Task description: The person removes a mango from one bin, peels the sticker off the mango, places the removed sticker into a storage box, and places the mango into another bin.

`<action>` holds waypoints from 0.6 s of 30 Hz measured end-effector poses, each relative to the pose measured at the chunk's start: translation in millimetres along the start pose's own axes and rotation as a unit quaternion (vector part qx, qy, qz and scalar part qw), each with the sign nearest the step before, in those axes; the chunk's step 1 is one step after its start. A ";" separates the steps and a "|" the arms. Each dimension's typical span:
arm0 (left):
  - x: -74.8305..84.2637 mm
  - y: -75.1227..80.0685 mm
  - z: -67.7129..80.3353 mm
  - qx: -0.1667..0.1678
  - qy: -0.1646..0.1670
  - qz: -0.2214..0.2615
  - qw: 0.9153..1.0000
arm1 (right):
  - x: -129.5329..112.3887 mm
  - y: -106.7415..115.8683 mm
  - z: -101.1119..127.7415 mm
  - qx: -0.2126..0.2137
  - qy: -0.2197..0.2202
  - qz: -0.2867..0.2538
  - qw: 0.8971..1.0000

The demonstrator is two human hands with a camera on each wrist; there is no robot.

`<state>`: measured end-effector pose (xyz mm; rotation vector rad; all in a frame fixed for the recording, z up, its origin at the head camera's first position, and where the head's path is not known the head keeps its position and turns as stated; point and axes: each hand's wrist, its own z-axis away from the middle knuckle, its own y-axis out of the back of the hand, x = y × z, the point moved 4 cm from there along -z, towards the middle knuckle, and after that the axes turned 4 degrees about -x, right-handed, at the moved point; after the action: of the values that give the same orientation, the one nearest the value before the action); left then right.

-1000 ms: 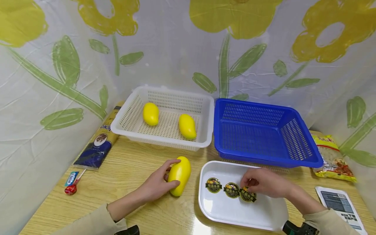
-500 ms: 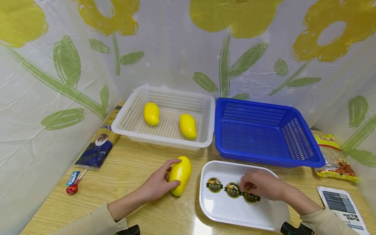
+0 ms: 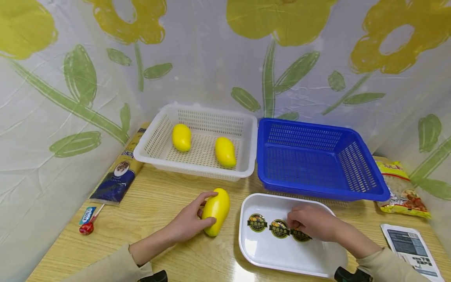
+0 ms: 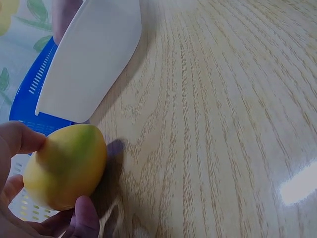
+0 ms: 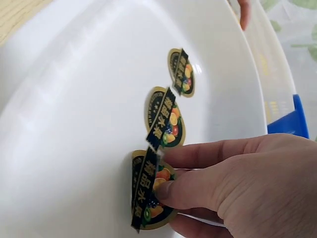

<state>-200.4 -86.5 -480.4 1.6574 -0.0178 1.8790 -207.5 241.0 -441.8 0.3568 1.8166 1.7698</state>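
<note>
My left hand (image 3: 188, 220) grips a yellow mango (image 3: 216, 211) on the wooden table, fingers on its far side and thumb on its near side. In the left wrist view the mango (image 4: 67, 166) shows a greenish patch. Over the white tray (image 3: 258, 256), my right hand (image 3: 313, 222) pinches a dark, gold-edged fruit sticker (image 5: 151, 193), thumb on its face and fingers at its edge. Two matching stickers lie to its left: a middle sticker (image 3: 279, 228) and a left sticker (image 3: 257, 222). In the head view my hand partly covers the pinched one.
A white basket (image 3: 197, 168) holding two mangoes stands behind, beside a blue basket (image 3: 317, 192). On the left lie a blue-and-gold packet (image 3: 118, 172) and a red lollipop (image 3: 86, 228). A yellow food bag (image 3: 401, 192) and a white packet (image 3: 410, 248) lie on the right.
The third sticker has turned level and shifted slightly right under my right hand, mostly between the first two frames. My left hand and its mango have stayed in place.
</note>
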 end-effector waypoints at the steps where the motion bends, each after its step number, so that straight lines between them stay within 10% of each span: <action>1: 0.1 -0.1 0.0 0.000 0.000 0.000 1.000 | -0.4 -0.3 -0.1 -0.002 -0.005 0.003 1.000; 18: 0.8 0.6 -0.1 0.002 0.002 -0.011 1.000 | -5.2 -2.7 2.2 0.022 -0.067 0.086 0.994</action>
<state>-200.8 -86.6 -479.4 1.6513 0.0059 1.8671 -201.6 239.7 -443.3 0.6528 1.7774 1.7751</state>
